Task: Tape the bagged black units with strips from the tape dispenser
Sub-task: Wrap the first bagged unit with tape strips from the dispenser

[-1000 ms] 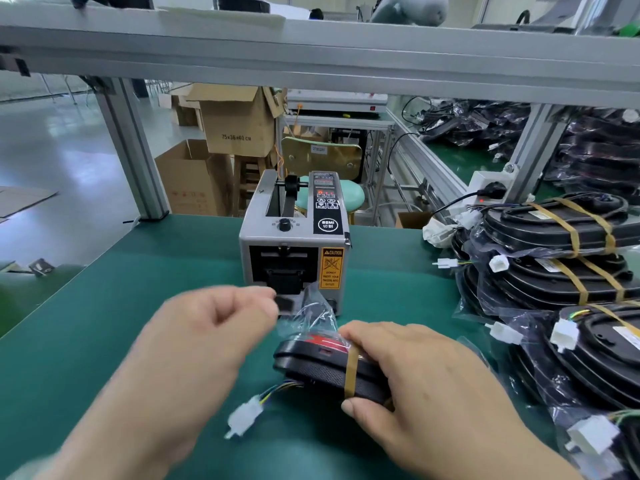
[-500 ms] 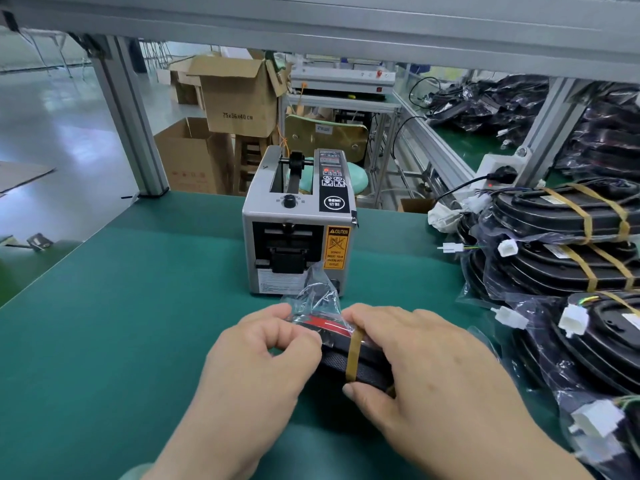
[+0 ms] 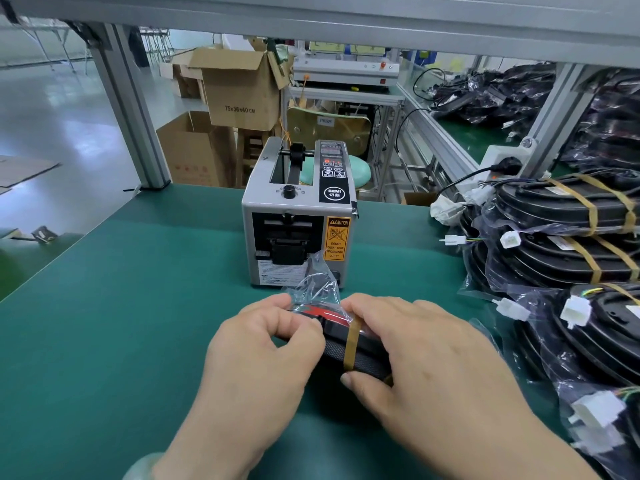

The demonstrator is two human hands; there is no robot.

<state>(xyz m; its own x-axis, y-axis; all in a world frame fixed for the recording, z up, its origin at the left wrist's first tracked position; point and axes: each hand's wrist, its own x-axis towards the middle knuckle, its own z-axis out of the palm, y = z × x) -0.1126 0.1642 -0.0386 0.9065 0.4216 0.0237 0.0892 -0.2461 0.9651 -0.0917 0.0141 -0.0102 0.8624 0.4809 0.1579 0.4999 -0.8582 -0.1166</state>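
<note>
Black bagged unit (image 3: pixel 360 351) on green mat (image 3: pixel 104 323), left hand (image 3: pixel 263 355) and right hand (image 3: pixel 426 362) both gripping it, before tape dispenser (image 3: pixel 299 216).

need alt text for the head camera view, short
Two hands, left hand and right hand, press on a bagged black unit with a tan tape strip on a green table, before a grey tape dispenser; taped units are stacked right.

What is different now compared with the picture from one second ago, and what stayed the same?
The left hand came back from the grey tape dispenser to the bagged black unit and now pinches its clear plastic bag. The white connector that showed below the unit is now hidden. The right hand stayed on the unit, beside the tan tape strip.
</note>
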